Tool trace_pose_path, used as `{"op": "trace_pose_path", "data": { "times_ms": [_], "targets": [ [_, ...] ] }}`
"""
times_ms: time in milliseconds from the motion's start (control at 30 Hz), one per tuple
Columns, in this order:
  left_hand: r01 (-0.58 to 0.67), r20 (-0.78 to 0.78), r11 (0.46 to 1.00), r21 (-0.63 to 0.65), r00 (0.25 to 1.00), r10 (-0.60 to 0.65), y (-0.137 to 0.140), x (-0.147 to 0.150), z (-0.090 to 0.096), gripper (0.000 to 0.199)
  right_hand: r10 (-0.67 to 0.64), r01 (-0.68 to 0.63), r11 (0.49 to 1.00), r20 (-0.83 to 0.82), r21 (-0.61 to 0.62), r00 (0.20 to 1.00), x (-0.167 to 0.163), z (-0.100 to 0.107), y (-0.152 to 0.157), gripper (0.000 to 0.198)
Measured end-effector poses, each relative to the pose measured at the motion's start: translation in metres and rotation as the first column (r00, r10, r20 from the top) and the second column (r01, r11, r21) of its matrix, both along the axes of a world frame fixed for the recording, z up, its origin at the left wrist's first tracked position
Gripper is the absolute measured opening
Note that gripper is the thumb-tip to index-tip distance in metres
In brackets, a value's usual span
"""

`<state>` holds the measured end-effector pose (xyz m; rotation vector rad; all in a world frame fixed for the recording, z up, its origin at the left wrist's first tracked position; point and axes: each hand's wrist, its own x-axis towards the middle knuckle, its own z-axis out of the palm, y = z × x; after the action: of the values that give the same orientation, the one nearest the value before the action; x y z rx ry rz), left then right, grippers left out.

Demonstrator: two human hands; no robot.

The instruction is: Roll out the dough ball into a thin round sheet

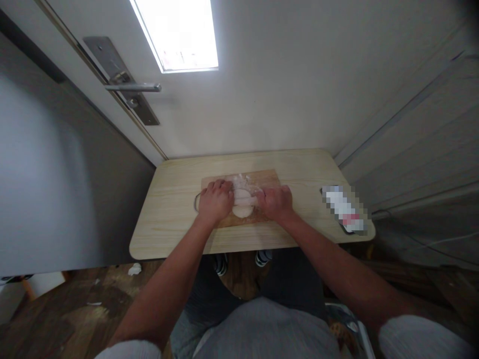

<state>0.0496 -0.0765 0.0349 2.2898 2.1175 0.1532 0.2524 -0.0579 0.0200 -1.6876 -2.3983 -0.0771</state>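
A flat round of pale dough [243,212] lies on a wooden cutting board [267,178], which has white flour dusted over its far part. Across the dough runs a light-coloured rolling pin [245,199], its middle showing between my two hands. My left hand [216,201] is wrapped round the pin's left end, near the board's metal handle [196,203]. On the other end, my right hand [276,201] is closed in a fist with the thumb side toward the dough. Both ends of the pin are hidden under my fingers.
The board rests on a small pale wood table [168,199] against a door with a lever handle [136,88] and a bright window [187,35]. A phone [344,209], blurred out, lies at the table's right. Below right is a container [352,326] by my leg.
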Motion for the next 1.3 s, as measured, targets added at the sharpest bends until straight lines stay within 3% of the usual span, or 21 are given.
{"op": "trace_pose_path", "data": {
  "times_ms": [267,800,1300],
  "targets": [
    [0.006,-0.027,0.999,0.054,1.0,-0.004,0.001,0.002,-0.002,0.038,-0.007,0.015,0.997,-0.097,0.081,0.995,0.002,-0.017,0.003,0.046],
    [-0.018,0.033,0.997,0.081,0.999,0.016,-0.004,0.001,-0.003,0.034,-0.026,0.026,1.0,-0.004,0.016,1.0,0.002,-0.002,-0.001,0.052],
    [-0.023,0.03,0.994,0.108,0.999,0.02,-0.017,0.006,-0.006,0.034,-0.001,0.004,0.994,-0.029,0.113,1.0,0.006,-0.019,-0.01,0.045]
  ]
}}
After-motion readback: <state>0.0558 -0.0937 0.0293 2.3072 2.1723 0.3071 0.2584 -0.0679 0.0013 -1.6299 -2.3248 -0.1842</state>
